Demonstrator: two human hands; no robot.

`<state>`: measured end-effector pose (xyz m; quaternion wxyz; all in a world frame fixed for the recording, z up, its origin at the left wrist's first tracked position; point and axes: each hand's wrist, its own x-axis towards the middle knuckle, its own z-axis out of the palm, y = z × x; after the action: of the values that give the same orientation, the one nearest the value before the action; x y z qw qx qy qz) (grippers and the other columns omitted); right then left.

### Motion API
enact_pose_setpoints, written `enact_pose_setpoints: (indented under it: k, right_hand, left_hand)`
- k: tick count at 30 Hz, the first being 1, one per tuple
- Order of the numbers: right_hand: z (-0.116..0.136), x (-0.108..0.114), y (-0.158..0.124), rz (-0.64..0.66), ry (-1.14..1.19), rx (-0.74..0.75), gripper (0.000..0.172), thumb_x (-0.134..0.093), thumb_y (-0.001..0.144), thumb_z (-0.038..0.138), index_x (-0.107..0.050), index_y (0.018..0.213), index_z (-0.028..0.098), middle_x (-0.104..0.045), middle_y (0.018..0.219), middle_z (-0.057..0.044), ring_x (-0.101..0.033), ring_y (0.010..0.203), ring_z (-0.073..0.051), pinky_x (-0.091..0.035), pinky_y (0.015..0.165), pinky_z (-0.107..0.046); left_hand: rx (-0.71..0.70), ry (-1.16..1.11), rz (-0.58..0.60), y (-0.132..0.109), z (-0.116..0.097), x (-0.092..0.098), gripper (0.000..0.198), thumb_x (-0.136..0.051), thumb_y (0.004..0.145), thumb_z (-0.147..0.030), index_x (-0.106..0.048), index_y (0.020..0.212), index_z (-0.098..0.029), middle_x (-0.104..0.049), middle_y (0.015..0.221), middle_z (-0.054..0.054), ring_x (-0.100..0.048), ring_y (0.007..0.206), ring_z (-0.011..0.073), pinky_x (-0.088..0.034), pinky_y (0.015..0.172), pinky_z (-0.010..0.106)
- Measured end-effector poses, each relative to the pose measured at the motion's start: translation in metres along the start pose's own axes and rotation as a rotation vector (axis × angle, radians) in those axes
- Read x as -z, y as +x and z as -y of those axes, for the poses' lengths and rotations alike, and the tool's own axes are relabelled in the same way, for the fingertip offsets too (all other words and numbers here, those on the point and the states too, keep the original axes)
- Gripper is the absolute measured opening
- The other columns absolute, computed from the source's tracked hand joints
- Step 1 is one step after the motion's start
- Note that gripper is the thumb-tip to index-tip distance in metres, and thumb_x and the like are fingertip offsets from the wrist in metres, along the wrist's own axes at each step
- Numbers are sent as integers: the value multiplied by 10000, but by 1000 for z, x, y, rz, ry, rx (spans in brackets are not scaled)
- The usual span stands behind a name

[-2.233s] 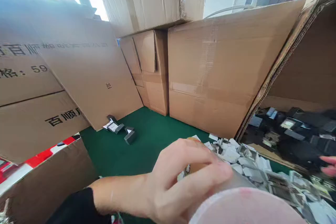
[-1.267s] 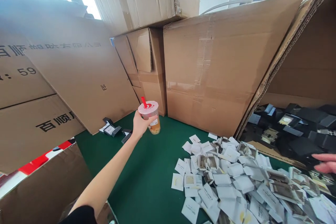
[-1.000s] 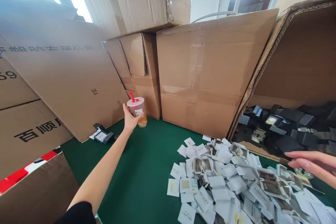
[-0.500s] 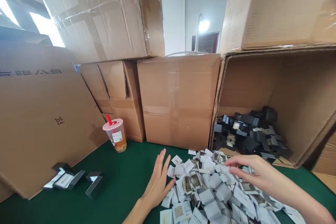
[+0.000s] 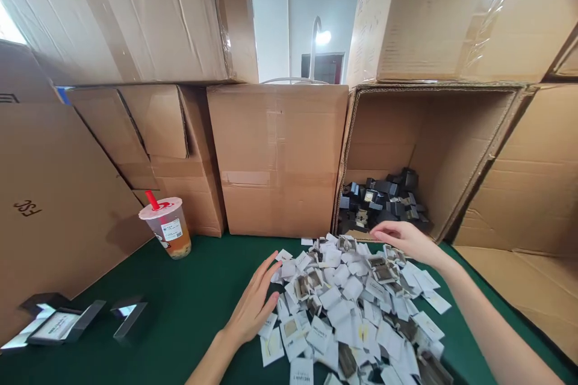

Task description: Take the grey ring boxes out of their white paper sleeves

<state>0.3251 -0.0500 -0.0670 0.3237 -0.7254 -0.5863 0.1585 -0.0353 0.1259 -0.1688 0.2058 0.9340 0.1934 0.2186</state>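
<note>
A heap of small white cards and card inserts (image 5: 356, 307) lies on the green table top (image 5: 180, 319). My left hand (image 5: 253, 304) rests open at the heap's left edge, fingers stretched toward the cards. My right hand (image 5: 404, 239) hovers open over the heap's far right side, fingers apart, holding nothing. Just behind it an open cardboard box (image 5: 456, 150) lies on its side with several small black boxes (image 5: 383, 201) inside. A plastic drink cup (image 5: 166, 227) with a red straw stands upright at the left, apart from both hands.
Large cardboard boxes (image 5: 277, 156) wall the table at the back and sides, with more stacked above. A leaning cardboard sheet (image 5: 49, 204) fills the left. Open small black boxes (image 5: 63, 325) lie at the near left. Bare green surface shows between them and the heap.
My left hand set the cup down at the back left, let go and came back to the card heap. My right hand moved in over the heap. The view swung right.
</note>
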Motion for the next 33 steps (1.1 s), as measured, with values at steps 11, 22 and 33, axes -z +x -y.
enact_pose_setpoints:
  k: [11,22,33]
  right_hand:
    - [-30,-71,93,-48,-532,-6,390,-551,758,3,-636,1093,184,-578,1223,-136,-545,1142,-251,-462,906,-339]
    - [-35,-33,44,-450,-284,-70,241,-504,875,319,-559,1057,170,-673,928,-87,-637,832,-209,-492,745,-327]
    - [37,-97,-94,-580,63,201,191,-530,870,369,-552,977,212,-673,932,-48,-648,786,-190,-532,733,-340]
  left_hand:
    - [-90,-24,119,-8,-19,2,423,-330,948,-308,-448,1352,-271,-319,1519,60,-319,1385,260,-309,1128,457]
    - [-147,-6,28,-1,-22,-2,362,-343,940,-268,-567,1224,-262,-473,1398,74,-420,1296,246,-364,1069,452]
    - [3,-692,-101,23,-95,-12,484,-364,924,-486,-514,1272,-185,-650,1096,113,-611,921,205,-499,729,309]
